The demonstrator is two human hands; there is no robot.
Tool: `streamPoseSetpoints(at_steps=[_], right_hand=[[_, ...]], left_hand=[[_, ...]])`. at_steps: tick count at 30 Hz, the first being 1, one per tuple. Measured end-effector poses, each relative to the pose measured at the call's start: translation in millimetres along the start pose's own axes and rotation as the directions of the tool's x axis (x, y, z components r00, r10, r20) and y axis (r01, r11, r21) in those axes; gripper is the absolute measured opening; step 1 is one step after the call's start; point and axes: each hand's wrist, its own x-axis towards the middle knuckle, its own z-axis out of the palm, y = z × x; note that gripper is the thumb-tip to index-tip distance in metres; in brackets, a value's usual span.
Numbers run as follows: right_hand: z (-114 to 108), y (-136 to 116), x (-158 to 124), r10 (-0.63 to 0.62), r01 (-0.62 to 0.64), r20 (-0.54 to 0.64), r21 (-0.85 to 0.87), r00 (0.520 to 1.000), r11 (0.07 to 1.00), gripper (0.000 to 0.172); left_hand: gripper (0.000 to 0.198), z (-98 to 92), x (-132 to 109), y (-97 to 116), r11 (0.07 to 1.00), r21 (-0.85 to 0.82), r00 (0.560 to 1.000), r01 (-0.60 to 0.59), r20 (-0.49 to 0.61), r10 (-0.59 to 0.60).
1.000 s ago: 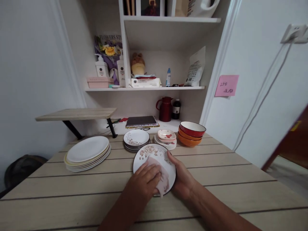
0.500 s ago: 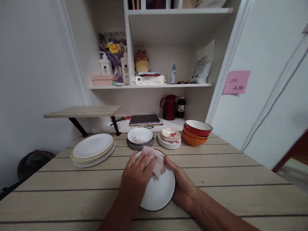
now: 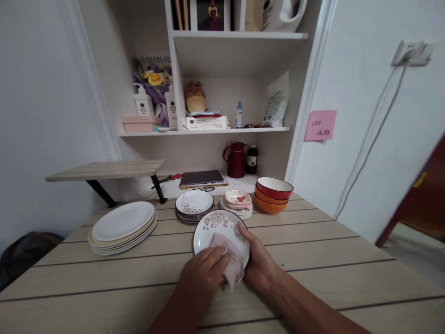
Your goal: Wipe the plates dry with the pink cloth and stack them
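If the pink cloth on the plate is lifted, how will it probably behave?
The pink cloth looks floppy: it lies crumpled and droops over the plate rim. Probably light too, since it bunches thin under the left hand.

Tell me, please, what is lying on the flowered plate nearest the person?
A pink cloth lies on the plate, pressed by the left hand; the right hand grips the rim. The plate's near part is covered by cloth and hand.

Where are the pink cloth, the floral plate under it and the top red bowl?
pink cloth (image 3: 232, 259): head view, middle of the cloth.
floral plate (image 3: 219, 222): head view, its patterned far part.
red bowl (image 3: 270, 193): head view, its outer red wall.
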Motion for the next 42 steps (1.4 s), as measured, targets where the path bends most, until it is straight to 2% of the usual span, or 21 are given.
streamPoseSetpoints(at_steps=[2,4,9,12,14,16,20,23,27,31,34,38,40,42], right_hand=[[2,5,-1,0.017,-0.016,0.041,-0.014,0.999,1.0,0.056],[5,9,-3,-0.004,0.005,0.043,-0.019,0.999,1.0,0.054],[11,17,-5,-0.018,0.016,-0.036,-0.068,0.999,0.998,0.053],[10,18,-3,-0.018,0.013,-0.09,-0.06,0.996,0.998,0.049],[8,16,-2,-0.027,0.023,-0.102,-0.04,0.994,0.999,0.049],[7,14,-1,-0.038,0.034,-0.115,-0.033,0.993,0.999,0.049],[6,9,0,-0.034,0.029,-0.126,-0.038,0.992,0.999,0.049],[4,9,2,-0.038,0.037,-0.079,-0.013,0.996,0.999,0.048],[1,10,4,-0.015,0.015,-0.023,0.017,1.0,1.0,0.055],[-2,9,4,-0.01,0.01,-0.008,0.012,1.0,1.0,0.058],[-2,8,4,-0.003,0.003,-0.005,-0.003,1.0,1.0,0.059],[-2,6,4,-0.006,0.006,-0.018,0.021,1.0,1.0,0.057],[-2,6,5,-0.02,0.022,-0.033,0.037,0.999,0.999,0.055],[-2,6,5,-0.019,0.02,-0.025,0.041,0.999,0.999,0.055]], left_hand=[[0.033,-0.6,2,-2,0.999,-0.004,0.998,0.04,0.04,-0.039],[0.038,-4.2,3,-8,0.991,0.029,0.985,0.129,0.111,-0.132],[0.045,-17.5,2,-24,0.907,0.172,0.877,0.384,0.239,-0.417],[0.039,-20.5,0,-27,0.875,0.228,0.847,0.427,0.238,-0.476],[0.03,-19.3,0,-25,0.89,0.238,0.864,0.39,0.241,-0.443],[0.021,-16.8,1,-22,0.931,0.201,0.903,0.306,0.248,-0.35],[0.008,-15.7,7,-13,0.979,0.017,0.949,0.203,0.244,-0.201],[0.019,-17.6,10,-7,0.965,-0.085,0.944,0.249,0.246,-0.222],[0.045,-14.9,5,-5,0.879,-0.189,0.879,0.437,0.295,-0.374],[0.069,-11.9,0,-7,0.821,-0.304,0.853,0.484,0.373,-0.364],[0.079,-16.4,1,-6,0.83,-0.323,0.861,0.454,0.397,-0.317],[0.098,-23.5,2,-8,0.873,-0.38,0.907,0.306,0.394,-0.146],[0.094,-22.6,1,-13,0.894,-0.374,0.931,0.245,0.348,-0.109],[0.08,-19.3,-1,-21,0.919,-0.336,0.953,0.205,0.281,-0.11]])
